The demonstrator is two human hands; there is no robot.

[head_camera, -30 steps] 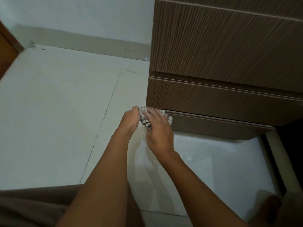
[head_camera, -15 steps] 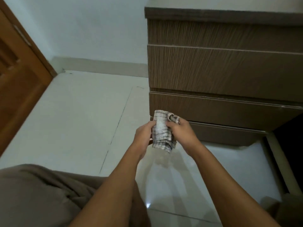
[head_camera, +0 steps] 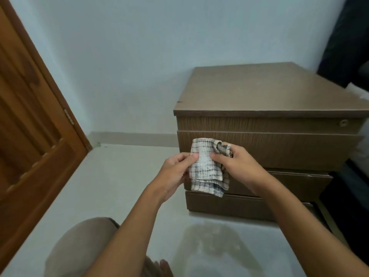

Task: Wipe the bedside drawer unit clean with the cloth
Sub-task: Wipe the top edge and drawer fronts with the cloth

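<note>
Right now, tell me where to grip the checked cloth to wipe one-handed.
Grip the checked cloth at its bunched upper right corner, from the right, where the right hand holds it. The rest hangs flat and folded, so the left hand could probably let go.

Cloth (head_camera: 206,166): woven checked fabric, coarse and matt. Drawer unit (head_camera: 269,140): brown wood-grain laminate, matt, finely ribbed fronts. Door (head_camera: 30,136): varnished orange-brown wood, slight sheen. Floor (head_camera: 119,176): pale glossy tile.
</note>
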